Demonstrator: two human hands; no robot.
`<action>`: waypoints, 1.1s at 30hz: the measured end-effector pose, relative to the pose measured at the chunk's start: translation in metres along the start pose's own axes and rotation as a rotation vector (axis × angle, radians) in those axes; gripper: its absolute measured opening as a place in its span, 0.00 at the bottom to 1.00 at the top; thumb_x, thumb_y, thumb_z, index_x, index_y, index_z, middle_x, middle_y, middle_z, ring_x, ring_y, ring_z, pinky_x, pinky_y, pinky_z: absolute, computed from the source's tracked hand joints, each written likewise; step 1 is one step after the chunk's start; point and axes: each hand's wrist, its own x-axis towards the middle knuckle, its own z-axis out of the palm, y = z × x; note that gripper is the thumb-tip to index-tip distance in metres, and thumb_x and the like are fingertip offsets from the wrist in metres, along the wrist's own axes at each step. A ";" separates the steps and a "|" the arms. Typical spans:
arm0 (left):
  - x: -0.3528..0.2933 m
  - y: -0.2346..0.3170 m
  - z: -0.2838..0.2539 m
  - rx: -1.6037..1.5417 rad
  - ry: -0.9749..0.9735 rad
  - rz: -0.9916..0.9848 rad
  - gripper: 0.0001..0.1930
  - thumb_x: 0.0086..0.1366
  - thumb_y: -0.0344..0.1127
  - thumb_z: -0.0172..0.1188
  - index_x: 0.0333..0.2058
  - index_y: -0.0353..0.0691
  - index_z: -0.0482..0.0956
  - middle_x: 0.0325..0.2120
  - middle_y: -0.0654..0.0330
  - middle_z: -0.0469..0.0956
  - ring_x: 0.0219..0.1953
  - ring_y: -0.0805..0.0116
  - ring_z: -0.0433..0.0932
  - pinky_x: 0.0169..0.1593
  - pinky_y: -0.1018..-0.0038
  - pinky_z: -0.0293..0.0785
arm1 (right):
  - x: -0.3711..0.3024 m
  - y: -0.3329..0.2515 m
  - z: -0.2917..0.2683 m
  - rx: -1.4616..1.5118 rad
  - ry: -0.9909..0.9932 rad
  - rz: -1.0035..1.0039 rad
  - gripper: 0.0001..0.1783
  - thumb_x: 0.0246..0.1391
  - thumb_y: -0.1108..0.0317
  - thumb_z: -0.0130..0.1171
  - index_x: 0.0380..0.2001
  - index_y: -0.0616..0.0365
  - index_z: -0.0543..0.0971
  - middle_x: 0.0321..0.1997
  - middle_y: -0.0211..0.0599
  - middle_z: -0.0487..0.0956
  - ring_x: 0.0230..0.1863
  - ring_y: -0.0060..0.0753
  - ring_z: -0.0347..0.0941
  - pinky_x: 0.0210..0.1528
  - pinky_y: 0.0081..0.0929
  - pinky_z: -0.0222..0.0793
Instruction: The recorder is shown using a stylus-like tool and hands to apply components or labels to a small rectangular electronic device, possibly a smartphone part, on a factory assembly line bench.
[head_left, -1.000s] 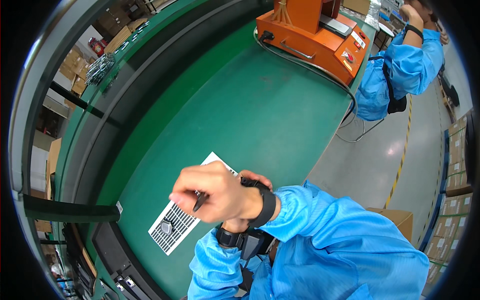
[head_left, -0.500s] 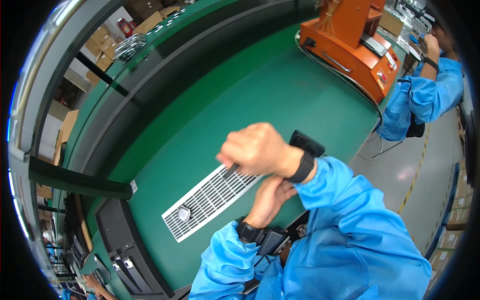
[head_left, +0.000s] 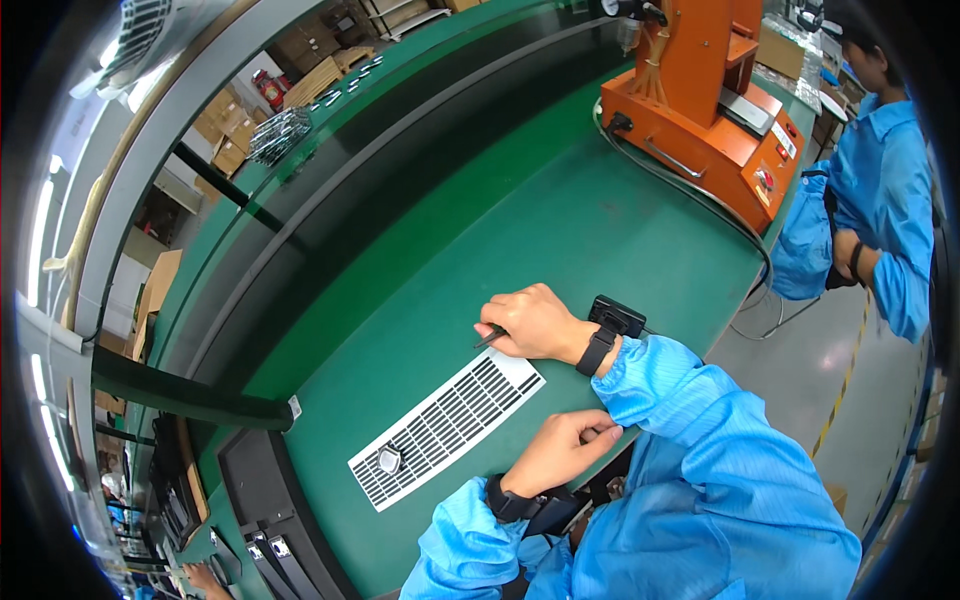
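My right hand [head_left: 537, 322] is closed over the far end of a white sheet [head_left: 455, 425] printed with rows of black bars. A slim dark piece [head_left: 488, 339] sticks out between its thumb and fingers; its kind is unclear. Nearer me, my left hand [head_left: 562, 450] has its fingers curled in beside my right sleeve [head_left: 650, 385]. Whatever it may hold is hidden. At the sheet's near-left end lies a small silver, rounded-square piece [head_left: 389, 459] with a dark edge. Each wrist wears a black band.
A black tray [head_left: 262, 470] with dark straps stands left on the green table [head_left: 590, 215]. An orange machine [head_left: 690, 130] with a cable is at the far right. Behind my right wrist sits a black device [head_left: 617, 314]. A person in blue [head_left: 880, 190] stands beyond the machine.
My right hand has come down from above the sheet toward its far end. My left hand has separated from under the right wrist, moving nearer me. The person's raised arm has dropped.
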 end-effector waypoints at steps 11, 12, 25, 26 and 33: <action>-0.018 0.012 -0.018 -0.007 -0.010 -0.038 0.12 0.63 0.31 0.58 0.44 0.32 0.78 0.36 0.57 0.81 0.37 0.74 0.78 0.43 0.77 0.74 | 0.004 -0.008 0.004 0.305 -0.013 0.176 0.08 0.45 0.65 0.60 0.23 0.59 0.79 0.22 0.38 0.79 0.26 0.47 0.76 0.30 0.41 0.71; -0.019 0.011 -0.020 0.011 0.001 -0.046 0.12 0.63 0.31 0.59 0.43 0.32 0.78 0.35 0.58 0.81 0.36 0.74 0.78 0.42 0.77 0.74 | 0.003 -0.004 0.007 0.337 0.015 0.174 0.08 0.45 0.64 0.60 0.23 0.58 0.79 0.22 0.39 0.79 0.25 0.47 0.76 0.28 0.41 0.70; -0.030 -0.020 -0.030 -0.325 0.082 -0.026 0.08 0.64 0.25 0.56 0.41 0.30 0.77 0.36 0.57 0.77 0.37 0.75 0.77 0.40 0.80 0.73 | 0.007 -0.002 0.010 0.366 0.183 0.082 0.06 0.46 0.69 0.61 0.25 0.60 0.78 0.22 0.39 0.77 0.22 0.40 0.74 0.23 0.34 0.67; -0.027 -0.018 -0.034 -0.318 0.047 0.006 0.08 0.64 0.25 0.56 0.41 0.29 0.77 0.36 0.57 0.77 0.37 0.74 0.77 0.40 0.80 0.73 | 0.007 -0.004 0.008 0.406 0.137 0.133 0.07 0.49 0.68 0.58 0.26 0.61 0.76 0.26 0.41 0.77 0.26 0.44 0.74 0.28 0.38 0.68; -0.025 -0.016 -0.033 -0.256 0.018 0.071 0.09 0.63 0.28 0.59 0.41 0.33 0.78 0.33 0.62 0.77 0.34 0.77 0.75 0.38 0.79 0.70 | 0.011 -0.005 -0.003 0.400 0.057 0.275 0.14 0.57 0.61 0.57 0.26 0.62 0.76 0.26 0.40 0.74 0.24 0.41 0.70 0.28 0.36 0.67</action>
